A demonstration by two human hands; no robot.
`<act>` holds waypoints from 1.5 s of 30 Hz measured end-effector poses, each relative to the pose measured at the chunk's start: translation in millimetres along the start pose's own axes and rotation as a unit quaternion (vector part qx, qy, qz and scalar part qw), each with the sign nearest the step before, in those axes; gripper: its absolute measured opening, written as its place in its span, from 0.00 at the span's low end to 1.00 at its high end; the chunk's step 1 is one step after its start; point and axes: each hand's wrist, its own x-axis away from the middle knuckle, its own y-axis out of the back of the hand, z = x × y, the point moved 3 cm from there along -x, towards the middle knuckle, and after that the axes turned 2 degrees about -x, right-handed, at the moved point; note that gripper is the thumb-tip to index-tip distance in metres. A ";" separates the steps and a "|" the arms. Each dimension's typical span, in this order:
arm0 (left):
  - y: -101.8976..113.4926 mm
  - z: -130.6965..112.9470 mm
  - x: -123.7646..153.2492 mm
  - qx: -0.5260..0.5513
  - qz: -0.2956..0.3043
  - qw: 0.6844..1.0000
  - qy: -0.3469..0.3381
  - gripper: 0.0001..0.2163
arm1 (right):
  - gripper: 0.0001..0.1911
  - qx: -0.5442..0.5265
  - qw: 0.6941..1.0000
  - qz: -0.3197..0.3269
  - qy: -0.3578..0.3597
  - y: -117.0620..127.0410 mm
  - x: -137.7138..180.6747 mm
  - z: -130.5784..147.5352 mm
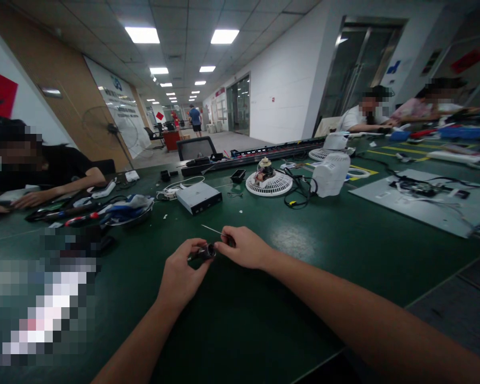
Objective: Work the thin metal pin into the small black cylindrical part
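The dark hollow part [208,252] is gripped above the green table [240,330] by the left hand [180,274], seemingly so its open end is steadied toward the right hand [246,248], whose fingers are curled around a thin-shafted tool [212,229].

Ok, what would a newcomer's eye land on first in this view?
Probably the left hand holding a short dark tube, beside the right hand with a thin metal rod, over the green table. Beyond them, the white round grille stands out, with a silver box to its left. A large pale panel lies off to the right.
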 end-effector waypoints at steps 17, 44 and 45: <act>-0.9 11.1 -4.4 -0.024 0.007 0.996 0.081 0.16 | 0.13 0.159 0.982 0.019 0.097 15.1 0.0 -7.6; -4.1 10.5 -1.6 -0.061 0.028 0.996 0.050 0.17 | 0.10 0.179 0.983 0.045 0.010 13.2 1.7 -3.0; -3.6 10.5 -1.8 -0.063 0.022 0.996 0.054 0.17 | 0.10 0.179 0.983 0.030 -0.012 14.5 1.3 -3.9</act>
